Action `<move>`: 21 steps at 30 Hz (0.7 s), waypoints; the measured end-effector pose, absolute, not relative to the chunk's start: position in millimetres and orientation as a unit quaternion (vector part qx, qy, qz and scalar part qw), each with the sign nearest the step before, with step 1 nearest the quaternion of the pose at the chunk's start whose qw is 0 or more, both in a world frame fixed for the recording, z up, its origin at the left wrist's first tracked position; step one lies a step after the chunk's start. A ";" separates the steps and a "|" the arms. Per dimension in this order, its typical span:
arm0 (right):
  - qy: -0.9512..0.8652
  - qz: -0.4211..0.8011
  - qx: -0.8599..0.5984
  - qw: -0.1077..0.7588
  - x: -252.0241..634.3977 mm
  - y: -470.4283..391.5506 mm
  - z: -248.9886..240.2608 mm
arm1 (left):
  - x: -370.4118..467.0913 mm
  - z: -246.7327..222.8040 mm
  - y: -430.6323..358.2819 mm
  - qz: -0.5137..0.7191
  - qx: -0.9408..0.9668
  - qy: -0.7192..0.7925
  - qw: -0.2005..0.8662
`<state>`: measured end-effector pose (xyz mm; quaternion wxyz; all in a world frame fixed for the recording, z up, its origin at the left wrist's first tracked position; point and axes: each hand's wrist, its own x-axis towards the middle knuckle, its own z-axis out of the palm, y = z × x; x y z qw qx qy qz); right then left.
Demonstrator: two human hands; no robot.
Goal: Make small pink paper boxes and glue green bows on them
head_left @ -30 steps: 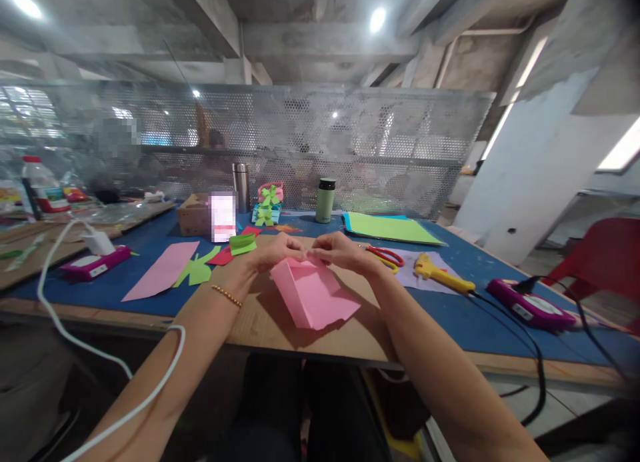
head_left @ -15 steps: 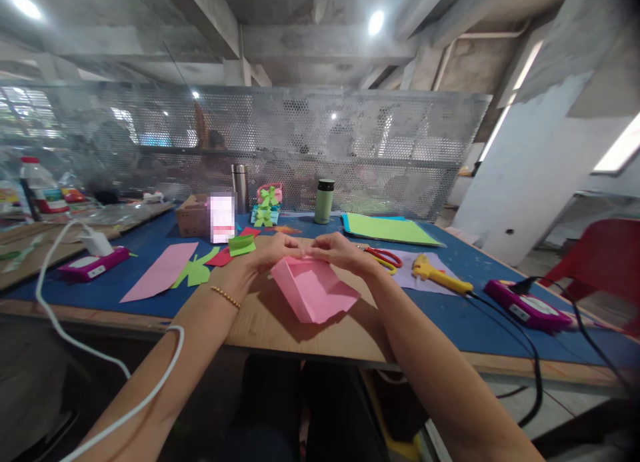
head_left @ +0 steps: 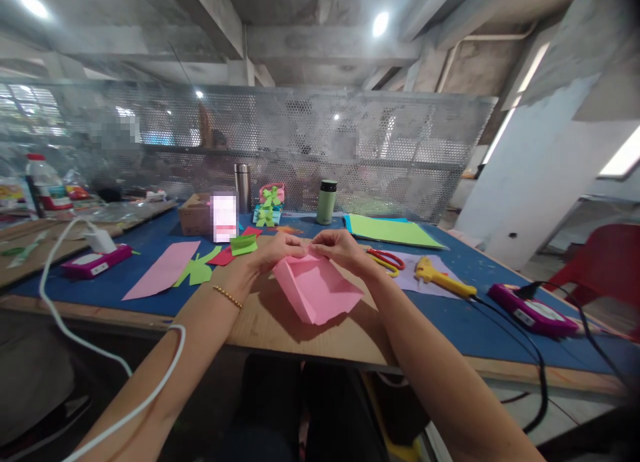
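Both my hands pinch the far edge of a folded pink paper (head_left: pixel 325 292), which has raised sides like a shallow open box. My left hand (head_left: pixel 281 250) grips that edge at its left, fingers closed. Close beside it, my right hand (head_left: pixel 341 249) is closed on the same edge, thumb and fingers together. The paper's near part hangs over a brown board (head_left: pixel 265 329) on the table. Exactly how the fingertips press the fold is hidden.
Left lie a flat pink sheet (head_left: pixel 163 269), a green cut-out (head_left: pixel 200 267) and red paper (head_left: pixel 223 257). Right are scissors (head_left: pixel 389 262), a yellow glue gun (head_left: pixel 443 279) and a purple power strip (head_left: pixel 533 309). Behind stand a green flask (head_left: pixel 327 203) and green sheets (head_left: pixel 395 232). A white cable (head_left: pixel 150 409) crosses my left forearm.
Little differs. The whole view has shifted slightly, and my right hand's fingers have bent a bit more at the paper's far edge. Both hands keep hold of it.
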<state>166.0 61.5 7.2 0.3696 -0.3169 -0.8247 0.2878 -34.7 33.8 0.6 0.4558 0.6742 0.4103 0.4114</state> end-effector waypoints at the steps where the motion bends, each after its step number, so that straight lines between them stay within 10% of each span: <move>1: -0.821 0.290 -0.318 0.375 165.5 61.0 7.4 | -34.6 0.5 33.6 0.413 0.673 0.413 0.454; 21: -0.833 0.290 -0.272 0.385 165.3 61.9 7.0 | -33.6 -0.6 37.7 0.415 0.677 0.420 0.439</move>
